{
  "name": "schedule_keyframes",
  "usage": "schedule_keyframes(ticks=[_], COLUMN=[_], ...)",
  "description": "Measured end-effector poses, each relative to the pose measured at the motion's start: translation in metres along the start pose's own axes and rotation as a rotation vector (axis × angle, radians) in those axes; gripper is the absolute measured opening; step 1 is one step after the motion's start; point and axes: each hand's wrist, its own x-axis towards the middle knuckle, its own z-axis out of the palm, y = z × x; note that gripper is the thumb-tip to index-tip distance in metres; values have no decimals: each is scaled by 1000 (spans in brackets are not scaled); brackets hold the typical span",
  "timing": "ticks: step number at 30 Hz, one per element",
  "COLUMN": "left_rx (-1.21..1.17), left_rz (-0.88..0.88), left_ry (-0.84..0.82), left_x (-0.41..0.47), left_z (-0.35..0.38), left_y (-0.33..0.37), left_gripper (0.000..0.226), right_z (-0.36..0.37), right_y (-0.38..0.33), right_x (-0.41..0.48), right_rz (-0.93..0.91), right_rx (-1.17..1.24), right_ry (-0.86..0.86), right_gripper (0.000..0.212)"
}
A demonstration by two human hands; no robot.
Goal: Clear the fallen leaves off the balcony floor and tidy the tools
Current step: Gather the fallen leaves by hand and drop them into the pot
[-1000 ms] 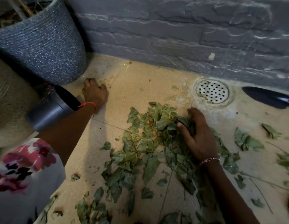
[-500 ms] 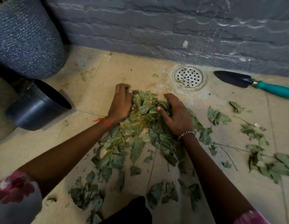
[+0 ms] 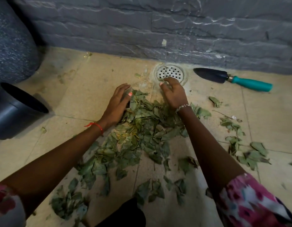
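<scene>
A loose pile of dry green leaves [image 3: 142, 133] lies on the floor at centre, thinning toward 6 o'clock. More scattered leaves [image 3: 250, 154] lie at 3 to 4 o'clock. A hand trowel [image 3: 230, 78], dark blade and teal handle, lies flat at 2 o'clock, blade pointing toward 9.

Leaf pile [image 3: 142, 128] between seemingly relaxed hands [image 3: 117, 104] [image 3: 174, 94]

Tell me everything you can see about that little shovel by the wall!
The trowel has a dark, pointed, scooped blade that looks like metal, a short brassy collar and a smooth teal handle, maybe plastic. It lies flat on the floor close to the wall, right of the drain, with its blade tip pointing toward the drain. Only the floor touches it.
</scene>
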Motion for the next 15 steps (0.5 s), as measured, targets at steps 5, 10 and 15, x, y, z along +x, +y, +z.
schedule_keyframes(ticks=[5,10,15], left_rx=[6,51,116], left_rz=[-29,1,31], left_ry=[-71,-80,-88], left_x=[-5,-4,-7], left_z=[2,0,1], left_y=[-11,-13,-9], left_gripper=[67,74,76], right_z=[15,21,10], right_y=[8,5,10], right_x=[26,7,-8], right_rz=[-50,-71,-120], right_rx=[-354,-182,141], right_ry=[-214,-46,61], right_gripper=[59,42,31])
